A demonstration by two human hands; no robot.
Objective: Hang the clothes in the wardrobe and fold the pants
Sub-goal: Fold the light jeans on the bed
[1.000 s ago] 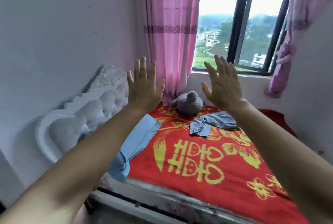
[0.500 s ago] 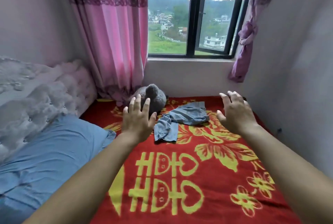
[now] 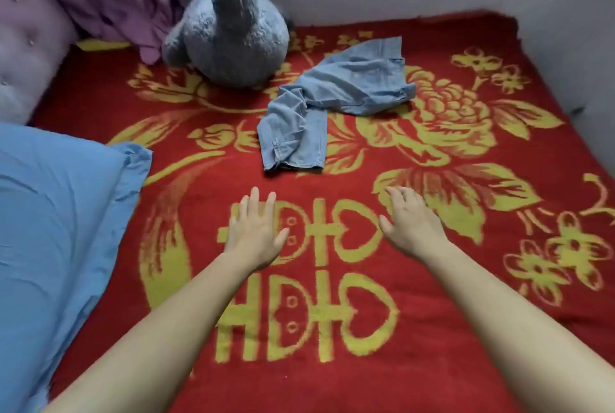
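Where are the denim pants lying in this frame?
In the head view, the denim pants lie crumpled on the red blanket, centre and toward the far wall, just right of the grey plush toy.

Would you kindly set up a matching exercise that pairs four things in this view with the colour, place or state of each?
Column one:
1. jeans
2. plush toy
3. pillow
4. left hand

Column two:
A. blue, at the left edge of the view
B. crumpled, in the middle
C. grey, farthest back
D. open, fingers straight

Pairs: 1-B, 2-C, 3-A, 4-D.
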